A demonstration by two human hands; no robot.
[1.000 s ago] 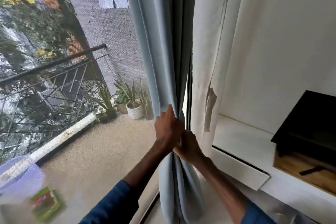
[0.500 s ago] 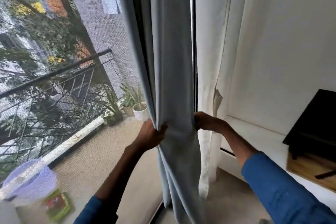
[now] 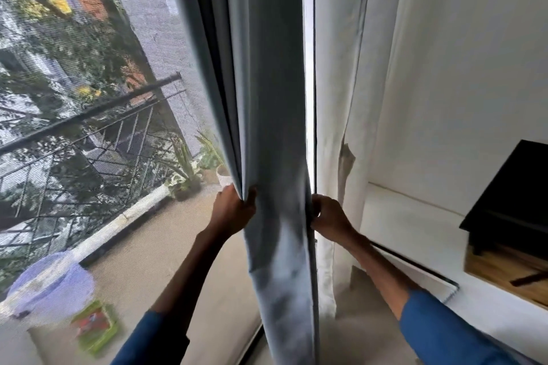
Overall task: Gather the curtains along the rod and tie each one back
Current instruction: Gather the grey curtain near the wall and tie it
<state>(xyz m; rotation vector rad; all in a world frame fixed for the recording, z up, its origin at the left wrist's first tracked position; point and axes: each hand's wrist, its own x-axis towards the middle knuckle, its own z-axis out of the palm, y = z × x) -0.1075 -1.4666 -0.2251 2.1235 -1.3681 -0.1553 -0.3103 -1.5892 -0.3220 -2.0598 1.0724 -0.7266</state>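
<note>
Nearest me, my left hand (image 3: 232,210) curls its fingers round the bunched left folds of the grey curtain (image 3: 267,104). My right hand (image 3: 329,216) seems to pinch its right edge, though cloth half hides those fingers. The curtain hangs between them, against the glass. Beyond stand potted plants (image 3: 185,169) and a balcony railing (image 3: 89,115).

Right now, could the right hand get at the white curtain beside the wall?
Probably yes: the white curtain hangs right beside the right hand, with nothing between them. But that hand grips the edge of the grey curtain, so it must let go first.
</note>
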